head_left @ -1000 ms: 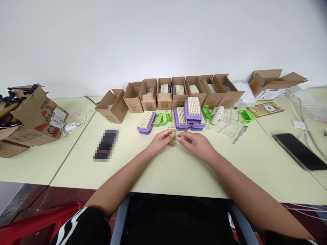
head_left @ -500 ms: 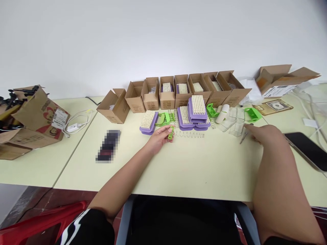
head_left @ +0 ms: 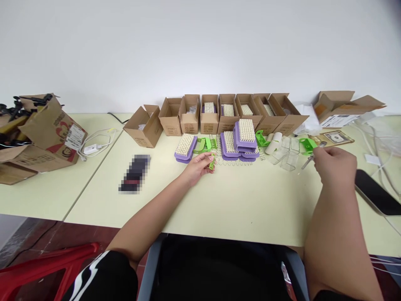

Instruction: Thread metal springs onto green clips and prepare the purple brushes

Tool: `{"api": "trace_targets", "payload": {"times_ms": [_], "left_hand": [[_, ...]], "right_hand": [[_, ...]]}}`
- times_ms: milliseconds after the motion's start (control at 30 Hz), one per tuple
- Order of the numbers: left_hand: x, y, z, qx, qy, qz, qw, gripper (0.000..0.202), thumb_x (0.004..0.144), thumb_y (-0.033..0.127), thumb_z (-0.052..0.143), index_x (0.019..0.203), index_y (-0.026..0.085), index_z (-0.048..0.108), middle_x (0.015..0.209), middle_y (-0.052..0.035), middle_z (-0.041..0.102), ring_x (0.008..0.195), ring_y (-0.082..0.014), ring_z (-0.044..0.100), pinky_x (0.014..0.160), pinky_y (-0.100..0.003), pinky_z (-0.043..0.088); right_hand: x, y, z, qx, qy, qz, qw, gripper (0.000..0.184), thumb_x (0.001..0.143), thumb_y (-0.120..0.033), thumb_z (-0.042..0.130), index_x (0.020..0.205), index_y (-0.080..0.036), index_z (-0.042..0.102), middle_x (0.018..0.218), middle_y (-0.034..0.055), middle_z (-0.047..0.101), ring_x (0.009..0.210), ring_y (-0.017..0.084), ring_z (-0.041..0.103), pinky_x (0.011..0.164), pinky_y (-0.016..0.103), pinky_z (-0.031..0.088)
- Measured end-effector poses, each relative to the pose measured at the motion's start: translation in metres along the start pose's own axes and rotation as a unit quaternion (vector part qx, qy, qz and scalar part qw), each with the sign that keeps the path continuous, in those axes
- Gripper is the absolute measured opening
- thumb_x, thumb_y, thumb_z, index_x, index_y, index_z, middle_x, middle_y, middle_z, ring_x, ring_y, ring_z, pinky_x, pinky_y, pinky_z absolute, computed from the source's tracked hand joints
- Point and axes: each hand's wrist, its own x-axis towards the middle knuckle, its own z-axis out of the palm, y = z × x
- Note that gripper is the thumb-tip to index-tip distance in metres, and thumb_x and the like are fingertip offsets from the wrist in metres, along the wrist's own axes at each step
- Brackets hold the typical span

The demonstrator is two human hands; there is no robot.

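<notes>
My left hand (head_left: 198, 166) rests on the pale table (head_left: 232, 200) with its fingers pinched on a small green plastic part (head_left: 212, 162). A long metal spring (head_left: 235, 162) lies on the table just right of that part. My right hand (head_left: 332, 166) is raised at the right, closed on a small screwdriver (head_left: 308, 160) whose tip points left. Behind my left hand lie purple brushes with white bristles, one alone (head_left: 185, 147) and a stack (head_left: 240, 141), with green handles (head_left: 203, 144) between them.
A row of small open cardboard boxes (head_left: 219, 113) stands along the back. Clear plastic pieces (head_left: 286, 152), a white roll (head_left: 273, 143) and a green part (head_left: 307, 145) lie at the right. A phone (head_left: 376, 192) sits far right. A larger box (head_left: 40, 133) and a charger (head_left: 90, 149) are at the left.
My right hand left the green part, reached right across the table to the screwdriver, and now holds it lifted. The left hand stayed with the green part; the spring now lies loose.
</notes>
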Motion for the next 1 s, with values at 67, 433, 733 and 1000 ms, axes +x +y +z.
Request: {"api": "trace_targets", "payload": {"times_ms": [67, 433, 733, 1000], "left_hand": [[0.0, 0.001, 0.001, 0.005, 0.002, 0.001, 1.0, 0.05, 0.082, 0.044, 0.088, 0.119, 0.016, 0.068, 0.093, -0.0019, 0.067, 0.074, -0.0118, 0.066, 0.074, -0.031, 0.055], [-0.004, 0.004, 0.008, 0.037, -0.009, -0.036, 0.999, 0.054, 0.081, 0.048, 0.088, 0.121, 0.016, 0.071, 0.098, -0.0055, 0.069, 0.073, -0.011, 0.064, 0.064, -0.024, 0.046], [-0.005, -0.001, 0.012, 0.002, -0.08, -0.072, 0.994, 0.047, 0.087, 0.046, 0.085, 0.122, 0.017, 0.074, 0.1, -0.0091, 0.07, 0.073, -0.0118, 0.062, 0.06, -0.024, 0.039], [-0.004, 0.001, 0.011, -0.02, -0.091, -0.089, 0.992, 0.046, 0.09, 0.046, 0.081, 0.125, 0.017, 0.075, 0.097, -0.0079, 0.068, 0.07, -0.0106, 0.062, 0.061, -0.024, 0.044]], "right_hand": [[-0.009, -0.013, 0.003, 0.044, -0.029, 0.054, 0.997, 0.006, 0.072, -0.02, 0.071, 0.065, -0.019, 0.071, 0.052, 0.0041, 0.057, 0.046, 0.015, 0.044, 0.049, 0.039, 0.03], [-0.062, -0.051, 0.027, 0.364, -0.251, -0.065, 0.895, 0.019, 0.081, -0.035, 0.078, 0.094, -0.024, 0.068, 0.073, 0.0081, 0.071, 0.06, 0.021, 0.068, 0.062, 0.042, 0.057], [-0.148, -0.079, 0.047, 0.319, -0.353, -0.172, 0.863, 0.022, 0.092, -0.042, 0.079, 0.104, -0.027, 0.07, 0.099, 0.0035, 0.074, 0.091, 0.023, 0.079, 0.087, 0.043, 0.067], [-0.152, -0.075, 0.043, 0.257, -0.399, -0.174, 0.863, 0.014, 0.097, -0.037, 0.073, 0.106, -0.027, 0.068, 0.097, 0.0041, 0.074, 0.092, 0.024, 0.078, 0.083, 0.039, 0.064]]}}
